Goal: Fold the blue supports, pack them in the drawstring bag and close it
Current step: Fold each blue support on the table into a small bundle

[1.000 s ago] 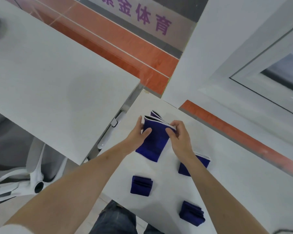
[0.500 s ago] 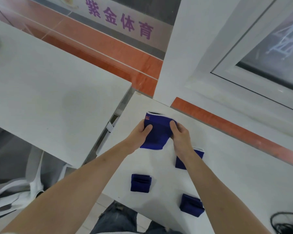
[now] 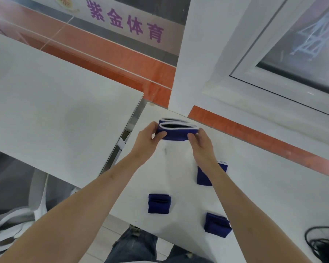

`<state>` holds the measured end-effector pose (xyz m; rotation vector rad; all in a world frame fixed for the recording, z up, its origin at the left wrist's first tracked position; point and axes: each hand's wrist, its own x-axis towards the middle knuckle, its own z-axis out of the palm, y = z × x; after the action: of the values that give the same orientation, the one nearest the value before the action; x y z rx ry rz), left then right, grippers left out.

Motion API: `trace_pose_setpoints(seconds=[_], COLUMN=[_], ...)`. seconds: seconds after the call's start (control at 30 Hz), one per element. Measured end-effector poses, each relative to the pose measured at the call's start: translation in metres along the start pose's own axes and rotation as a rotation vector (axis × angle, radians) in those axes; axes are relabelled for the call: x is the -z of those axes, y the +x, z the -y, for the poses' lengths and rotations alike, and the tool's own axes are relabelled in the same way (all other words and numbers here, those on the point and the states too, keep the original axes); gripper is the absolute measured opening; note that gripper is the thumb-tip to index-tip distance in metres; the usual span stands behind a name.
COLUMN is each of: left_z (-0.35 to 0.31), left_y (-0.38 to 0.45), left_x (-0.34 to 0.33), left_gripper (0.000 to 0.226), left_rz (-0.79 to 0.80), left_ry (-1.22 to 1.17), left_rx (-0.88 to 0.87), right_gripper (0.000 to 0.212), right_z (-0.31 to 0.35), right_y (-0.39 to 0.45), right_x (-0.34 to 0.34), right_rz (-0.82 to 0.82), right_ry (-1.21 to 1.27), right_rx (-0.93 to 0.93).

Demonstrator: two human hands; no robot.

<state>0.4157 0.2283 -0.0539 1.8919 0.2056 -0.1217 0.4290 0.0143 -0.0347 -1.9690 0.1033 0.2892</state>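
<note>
A blue support with white inner lining (image 3: 176,132) is held above the white table (image 3: 264,186), folded over so its open edges face up. My left hand (image 3: 147,141) pinches its left end and my right hand (image 3: 201,147) pinches its right end. Another blue support (image 3: 207,176) lies flat on the table, partly hidden under my right forearm. Two small folded blue supports sit nearer to me, one (image 3: 159,204) on the left and one (image 3: 216,224) on the right. No drawstring bag is in view.
A second white table (image 3: 46,103) stands to the left across a narrow gap. A black cable (image 3: 321,242) is coiled at the table's right front. A white chair (image 3: 17,215) is below on the left. A window frame and wall rise behind.
The held support has been folded from a hanging flap into a short doubled band, and both hands have shifted to its ends. The view has tilted upward a little.
</note>
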Motion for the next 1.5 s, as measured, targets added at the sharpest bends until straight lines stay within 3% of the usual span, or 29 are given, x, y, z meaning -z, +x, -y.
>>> trace_pose_setpoints(seconds=[0.03,0.13,0.27,0.5,0.7,0.77,0.87,0.93,1.0,1.1,1.2,1.5], left_z=[0.004,0.035,0.079,0.089,0.084,0.088,0.091,0.093,0.098,0.105,0.112,0.133], left_y=[-0.006,-0.029,-0.055,-0.058,-0.039,-0.041,-0.046,-0.044,-0.038,-0.032,-0.031,-0.027], left_x=[0.002,0.002,-0.005,-0.023,-0.037,-0.042,-0.048,-0.051,-0.054,-0.057,-0.059,-0.06], left_gripper=[0.006,0.015,0.028,0.007,0.033,0.044,0.049,0.051,0.051,0.05,0.059,0.068], left_rz=[0.018,0.139,0.239,0.095,0.05,0.015,-0.084,-0.037,0.065,0.179,0.253,0.301], left_ry=[0.071,0.209,0.219,0.072,0.146,0.229,0.666,0.84,0.949,1.043,1.08,1.105], left_rx=[-0.041,-0.066,0.106,0.335,0.354,0.296,-0.007,-0.174,-0.264,-0.25,-0.214,-0.205], right_gripper=[0.005,0.012,0.008,0.021,0.025,0.025,0.023,0.018,0.028,0.049,0.062,0.069], right_z=[-0.007,-0.037,-0.075,-0.089,-0.092,-0.095,-0.101,-0.1,-0.096,-0.098,-0.11,-0.13], right_y=[-0.004,-0.02,-0.043,-0.035,-0.01,-0.004,0.002,0.003,0.001,-0.003,-0.007,-0.003], right_x=[0.0,-0.007,-0.027,-0.052,-0.059,-0.062,-0.065,-0.065,-0.065,-0.062,-0.061,-0.054], right_rz=[0.02,0.093,0.201,0.068,0.039,0.034,0.006,-0.011,-0.022,-0.014,0.128,0.281], right_ry=[-0.034,-0.132,-0.188,-0.221,-0.3,-0.332,-0.371,-0.372,-0.396,-0.675,-0.929,-1.152], right_rx=[0.027,0.046,-0.11,-0.251,-0.281,-0.287,-0.284,-0.248,-0.166,0.073,0.264,0.273])
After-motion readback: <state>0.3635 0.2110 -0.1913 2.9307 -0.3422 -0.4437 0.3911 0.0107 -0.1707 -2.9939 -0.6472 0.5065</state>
